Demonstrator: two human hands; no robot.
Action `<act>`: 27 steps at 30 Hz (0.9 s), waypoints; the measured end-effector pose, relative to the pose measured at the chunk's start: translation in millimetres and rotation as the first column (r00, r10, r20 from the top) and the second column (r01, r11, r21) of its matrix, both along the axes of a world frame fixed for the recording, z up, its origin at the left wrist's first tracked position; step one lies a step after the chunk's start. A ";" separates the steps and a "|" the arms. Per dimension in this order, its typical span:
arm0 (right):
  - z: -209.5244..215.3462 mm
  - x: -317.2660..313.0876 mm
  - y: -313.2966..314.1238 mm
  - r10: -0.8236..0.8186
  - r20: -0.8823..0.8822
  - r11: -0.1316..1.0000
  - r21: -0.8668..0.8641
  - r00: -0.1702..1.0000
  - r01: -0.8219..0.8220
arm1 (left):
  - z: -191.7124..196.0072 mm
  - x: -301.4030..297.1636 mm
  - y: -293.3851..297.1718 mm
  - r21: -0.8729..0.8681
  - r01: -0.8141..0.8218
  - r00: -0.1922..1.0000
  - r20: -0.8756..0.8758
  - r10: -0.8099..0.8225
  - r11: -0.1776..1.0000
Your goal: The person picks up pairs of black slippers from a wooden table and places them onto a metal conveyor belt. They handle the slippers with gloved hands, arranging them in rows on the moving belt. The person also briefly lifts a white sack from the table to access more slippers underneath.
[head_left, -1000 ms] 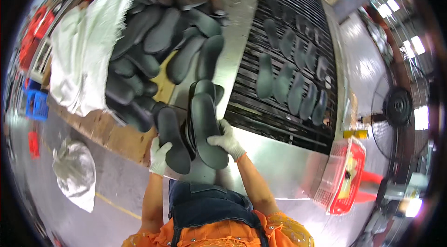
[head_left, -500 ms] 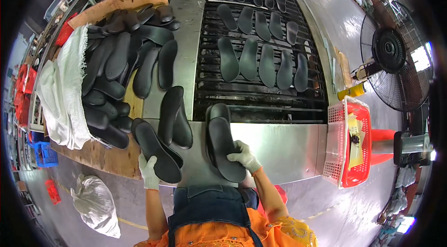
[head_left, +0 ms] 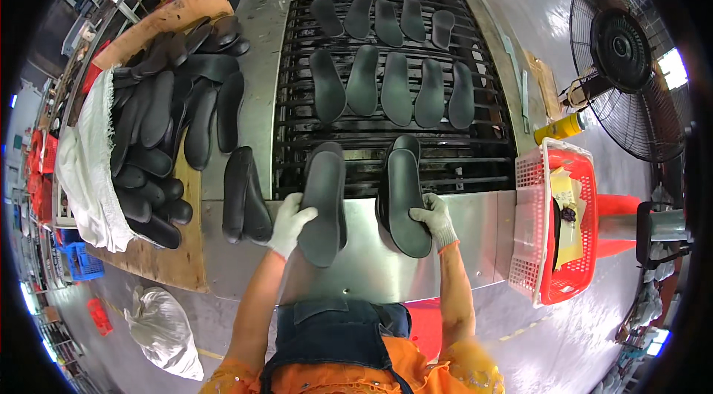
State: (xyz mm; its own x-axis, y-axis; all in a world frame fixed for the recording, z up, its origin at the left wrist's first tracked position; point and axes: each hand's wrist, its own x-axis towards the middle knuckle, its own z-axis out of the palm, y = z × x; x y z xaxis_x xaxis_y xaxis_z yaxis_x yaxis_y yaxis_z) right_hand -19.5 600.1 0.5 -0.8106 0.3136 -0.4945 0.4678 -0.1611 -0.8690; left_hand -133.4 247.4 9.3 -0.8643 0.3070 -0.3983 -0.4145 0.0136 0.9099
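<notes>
Black shoe insoles are in both of my white-gloved hands. My left hand (head_left: 293, 224) grips a pair of insoles (head_left: 324, 204) from their left side, thumb on top, one lying over the other. On the right, my right hand (head_left: 433, 217) holds a small stack of insoles (head_left: 405, 193) by its right edge. Both bundles point away from me, their far ends over the slatted black conveyor (head_left: 356, 171). To the left, two more insoles (head_left: 245, 197) lie on the metal table (head_left: 386, 279). Rows of single insoles (head_left: 397, 89) rest farther up the conveyor.
A heap of black insoles (head_left: 156, 112) fills the left side beside a white woven sack (head_left: 89, 171). At right stand a red and white plastic basket (head_left: 529, 245), a yellow bottle (head_left: 558, 129) and a black fan (head_left: 620, 49). A tied white sack (head_left: 160, 334) sits on the floor.
My left hand has carried its insoles rightward, off the left part of the table to the conveyor's near edge. My right hand has moved right and slightly forward with its stack. The view has shifted.
</notes>
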 end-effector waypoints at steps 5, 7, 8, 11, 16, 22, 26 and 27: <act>-4.4 -10.5 31.0 0.018 0.112 0.954 0.296 0.993 -0.051 | -3.5 -37.5 76.2 -0.353 0.149 0.989 0.056 -0.138 0.924; -6.3 -12.6 35.0 0.033 0.082 0.924 0.378 0.996 -0.061 | -18.3 -42.3 86.9 -0.354 0.128 0.992 0.036 -0.123 0.926; -8.8 -16.7 33.3 0.026 0.050 0.935 0.351 0.998 -0.042 | -24.8 -43.3 90.1 -0.356 0.115 0.993 0.025 -0.114 0.927; -11.4 -11.6 45.5 -0.074 -0.001 0.976 0.204 0.997 0.073 | 1.3 -38.6 116.7 -0.363 0.089 0.996 0.025 -0.086 0.927; 1.6 -9.1 69.1 -0.175 -0.059 0.984 0.020 0.983 0.177 | -33.9 -34.0 98.6 -0.311 -0.036 0.999 0.011 0.041 0.950; -5.6 -3.9 108.5 -0.147 0.041 0.949 0.286 0.988 0.130 | -39.8 -36.0 103.9 -0.277 -0.106 0.993 0.018 0.115 0.955; 7.0 -8.7 103.6 -0.146 0.056 0.902 0.418 0.988 0.110 | -37.2 -43.3 98.5 -0.329 -0.077 0.997 0.000 0.081 0.941; 9.6 -11.4 100.9 -0.183 0.032 0.931 0.327 0.983 0.163 | -38.2 -46.4 95.3 -0.331 -0.107 0.994 -0.004 0.111 0.937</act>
State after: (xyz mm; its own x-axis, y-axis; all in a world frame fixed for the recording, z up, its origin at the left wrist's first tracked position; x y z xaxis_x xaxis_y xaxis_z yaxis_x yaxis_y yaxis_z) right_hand -30.9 701.0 10.1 -0.7010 0.5969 -0.3904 0.5115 0.0393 -0.8584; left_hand -179.8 342.7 -28.9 -0.8786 0.0600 -0.4737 -0.4432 0.2666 0.8559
